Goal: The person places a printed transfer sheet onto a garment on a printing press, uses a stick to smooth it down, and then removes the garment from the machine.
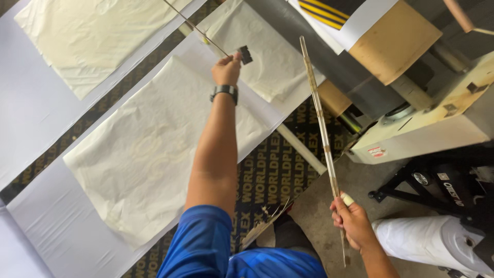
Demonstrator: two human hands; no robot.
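My left hand [226,69], with a black watch on the wrist, reaches out over a large cream paper sheet [154,149] and grips a thin rod [198,29] with a small black clip [245,54] next to the fingers. Lower right, my right hand [352,219], one finger wrapped in a pale bandage, is closed around a long thin clear stick [320,116] that slants up toward the machine. The two sticks are apart.
White plastic sheets [31,103] with cream paper pieces lie on a dark printed mat [272,170]. A beige machine [427,123] with cardboard stands at right. A white roll [427,239] and a black stand [411,180] sit below it. Grey floor shows near my feet.
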